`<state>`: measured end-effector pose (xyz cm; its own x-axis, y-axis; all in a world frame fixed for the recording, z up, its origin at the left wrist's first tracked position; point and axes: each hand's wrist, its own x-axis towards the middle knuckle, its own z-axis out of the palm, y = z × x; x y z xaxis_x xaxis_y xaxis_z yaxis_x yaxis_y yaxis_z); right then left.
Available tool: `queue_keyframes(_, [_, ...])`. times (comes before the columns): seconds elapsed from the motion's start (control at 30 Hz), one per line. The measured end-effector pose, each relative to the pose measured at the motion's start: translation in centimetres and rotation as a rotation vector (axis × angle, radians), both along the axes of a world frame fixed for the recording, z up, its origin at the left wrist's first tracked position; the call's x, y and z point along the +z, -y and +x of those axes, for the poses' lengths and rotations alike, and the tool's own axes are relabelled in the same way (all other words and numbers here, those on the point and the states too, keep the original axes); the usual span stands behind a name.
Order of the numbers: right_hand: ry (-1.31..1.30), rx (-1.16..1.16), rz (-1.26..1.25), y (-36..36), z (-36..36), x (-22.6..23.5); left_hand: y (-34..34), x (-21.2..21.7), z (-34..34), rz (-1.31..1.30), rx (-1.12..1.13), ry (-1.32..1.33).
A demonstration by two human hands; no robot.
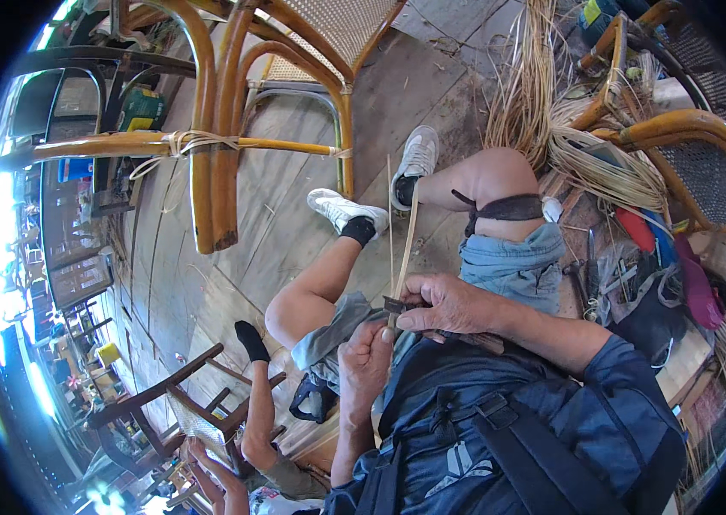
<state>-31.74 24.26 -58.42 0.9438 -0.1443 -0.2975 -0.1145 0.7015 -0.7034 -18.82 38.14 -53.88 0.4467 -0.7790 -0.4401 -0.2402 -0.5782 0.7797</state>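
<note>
- The person before me has both hands brought together over the lap; the left hand (365, 360) is curled in a fist, its grip clamped, thumb uppermost, on the lower part of a pale strip (412, 236).
- The right hand (453, 305) is just beside it; its grip is closed, thumb and fingers together, on a small dark tool (395, 305), which lies across the strip; whether the edge bites into it I cannot tell from here.
- The pale strip rises from between the hands and reaches away over the floor (286, 172) toward the shoes; a thinner strip (390, 223) runs up beside it, a narrow gap between the two.
- White shoes (346, 208) rest on the boards, one on each side of the thinner strip; a dark band (509, 207) is tied round the right leg near the knee.
- Beyond the feet, to the left, is a chair frame (208, 172) of bent, honey-brown poles; cane lashing (183, 146) binds its joint, loose ends hanging.
- To the right lie a bundle of long strips (526, 77) and a looped coil (608, 167); near them is a chair with a woven panel (706, 137).
- At lower left, a co-worker's bare leg (257, 412) shows beside a dark wooden chair (166, 386).
</note>
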Motion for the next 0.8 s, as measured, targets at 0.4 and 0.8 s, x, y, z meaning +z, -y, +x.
queue_keyframes(0.4, [0.033,-0.049,0.178,-0.5,-1.0,-0.4,-4.2,1.1,0.2,0.158,0.048,-0.123])
queue_keyframes(0.8, [-0.027,-0.069,0.101,0.3,-1.1,-0.6,-4.4,2.3,-0.7,0.135,0.117,-0.241])
